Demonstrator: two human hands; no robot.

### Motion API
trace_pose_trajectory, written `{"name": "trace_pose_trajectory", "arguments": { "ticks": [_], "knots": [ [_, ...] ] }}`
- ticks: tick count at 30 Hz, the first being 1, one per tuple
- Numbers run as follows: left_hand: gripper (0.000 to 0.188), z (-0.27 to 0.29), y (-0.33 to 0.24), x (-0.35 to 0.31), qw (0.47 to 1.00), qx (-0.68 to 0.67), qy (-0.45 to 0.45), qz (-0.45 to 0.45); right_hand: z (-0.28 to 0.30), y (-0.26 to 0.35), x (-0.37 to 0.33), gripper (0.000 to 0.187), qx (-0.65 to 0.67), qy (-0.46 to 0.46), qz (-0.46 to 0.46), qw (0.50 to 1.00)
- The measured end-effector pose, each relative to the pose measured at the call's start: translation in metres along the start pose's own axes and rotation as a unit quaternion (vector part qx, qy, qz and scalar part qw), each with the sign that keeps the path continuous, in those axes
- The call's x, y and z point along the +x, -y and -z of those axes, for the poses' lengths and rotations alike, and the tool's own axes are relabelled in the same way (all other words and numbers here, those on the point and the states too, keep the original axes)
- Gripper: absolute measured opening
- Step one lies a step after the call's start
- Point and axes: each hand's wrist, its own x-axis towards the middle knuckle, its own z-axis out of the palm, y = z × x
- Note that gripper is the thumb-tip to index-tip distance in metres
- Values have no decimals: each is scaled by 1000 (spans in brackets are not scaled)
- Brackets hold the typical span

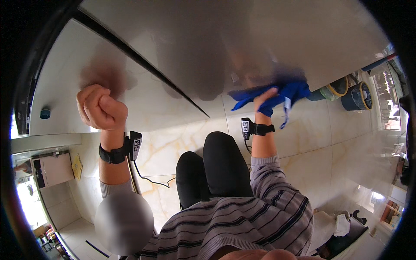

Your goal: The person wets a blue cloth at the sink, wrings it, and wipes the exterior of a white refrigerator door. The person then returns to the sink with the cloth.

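The right hand (263, 104) has a blue cloth (295, 92) bunched in its grip, near the lower edge of a glossy grey panel (281, 30); part of the cloth hides the fingers. The left hand (102, 108), curled into a fist, is in front of a second glossy panel (56, 73), which bears a small dark knob (45, 113); whether the fist touches it is unclear. A dark gap (145, 66) runs slantwise between the panels. Each wrist wears a black strap (112, 154) with a small box (135, 145). Below are black trousers (225, 169), a striped sweater (208, 221) and a marble-patterned tiled floor (303, 134). Yellow-rimmed bins (356, 100) stand at right.
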Motion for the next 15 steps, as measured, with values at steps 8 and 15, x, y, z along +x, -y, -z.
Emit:
{"name": "trace_pose_trajectory", "arguments": {
  "ticks": [8,15],
  "knots": [
    [25,-3,2,-1,1000,-15,-25,-10,-59,-30,13,58,80,-33,-13,996],
    [26,-4,0,-3,999,-39,-24,0,-89,-43,16,53,86,35,-37,995]
  ]
}}
